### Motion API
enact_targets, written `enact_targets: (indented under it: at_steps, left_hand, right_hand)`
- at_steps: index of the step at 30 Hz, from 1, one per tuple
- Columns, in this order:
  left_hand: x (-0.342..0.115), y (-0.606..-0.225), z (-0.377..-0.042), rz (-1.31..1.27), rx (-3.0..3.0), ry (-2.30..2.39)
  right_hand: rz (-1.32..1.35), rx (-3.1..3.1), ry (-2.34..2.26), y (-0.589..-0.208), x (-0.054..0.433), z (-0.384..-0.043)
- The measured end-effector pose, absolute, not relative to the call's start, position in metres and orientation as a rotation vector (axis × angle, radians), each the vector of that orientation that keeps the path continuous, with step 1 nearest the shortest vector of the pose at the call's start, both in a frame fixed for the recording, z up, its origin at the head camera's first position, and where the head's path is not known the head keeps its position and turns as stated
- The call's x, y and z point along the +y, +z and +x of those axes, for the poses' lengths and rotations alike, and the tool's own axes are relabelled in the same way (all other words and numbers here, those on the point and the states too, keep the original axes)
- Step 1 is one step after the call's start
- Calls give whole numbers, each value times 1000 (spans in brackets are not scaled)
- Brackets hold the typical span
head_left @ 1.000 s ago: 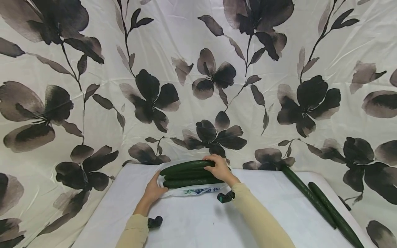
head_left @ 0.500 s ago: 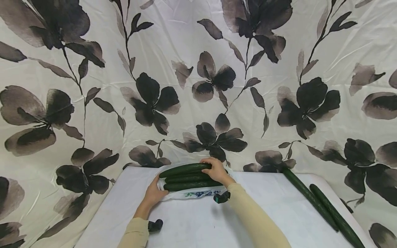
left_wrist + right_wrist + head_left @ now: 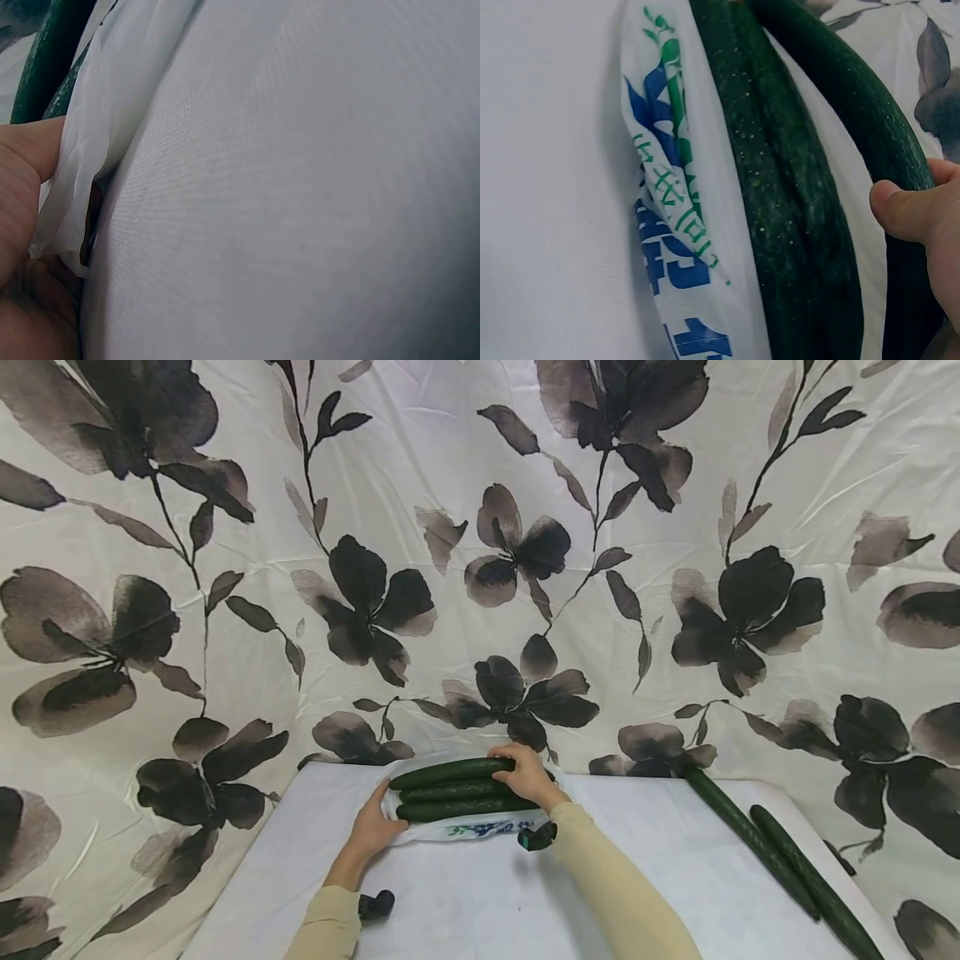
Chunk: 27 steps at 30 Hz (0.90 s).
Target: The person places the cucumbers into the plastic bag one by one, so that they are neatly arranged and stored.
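Three long dark-green cucumbers point(image 3: 450, 790) lie side by side in a white plastic bag point(image 3: 442, 835) printed in blue and green. At the bag's left end, my left hand point(image 3: 372, 823) holds its edge, with the thumb over the plastic point(image 3: 86, 112) and the other fingers partly hidden behind it. My right hand point(image 3: 527, 774) grips the farthest cucumber point(image 3: 859, 94) near its right end. In the right wrist view the thumb lies on its near side, and a gap parts this cucumber from the other two point(image 3: 769, 187).
Two more cucumbers, one farther left point(image 3: 750, 839) and one nearer the edge point(image 3: 813, 877), lie slanted along the right side of the white-covered table point(image 3: 450, 910). A floral cloth point(image 3: 630, 610) hangs behind the table. A dark wrist camera point(image 3: 538, 837) sits on my right wrist.
My right hand has shifted slightly left along the farthest cucumber since a second ago. That cucumber's left tip has moved slightly right. My left hand stays at the bag's end.
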State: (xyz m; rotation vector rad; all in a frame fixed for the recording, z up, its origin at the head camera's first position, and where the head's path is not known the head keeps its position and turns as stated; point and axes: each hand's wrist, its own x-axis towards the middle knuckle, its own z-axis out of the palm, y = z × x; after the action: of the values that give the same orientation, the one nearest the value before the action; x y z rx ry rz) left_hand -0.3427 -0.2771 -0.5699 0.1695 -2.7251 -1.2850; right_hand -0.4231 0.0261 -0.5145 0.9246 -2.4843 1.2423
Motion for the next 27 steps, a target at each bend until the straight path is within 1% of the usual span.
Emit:
enact_targets:
  at_steps: [10, 16, 27]
  left_hand:
    - [-276, -572, -339, 172, -2731, -1297]
    - [-276, -569, -342, 164, -2721, -1293]
    - [-277, -569, -342, 167, -2717, -1296]
  right_hand:
    - [850, -2547, 1269, -530, 29, -422]
    - [829, -2524, 1234, -532, 29, -423]
    - [751, -2698, 1076, -530, 31, -423]
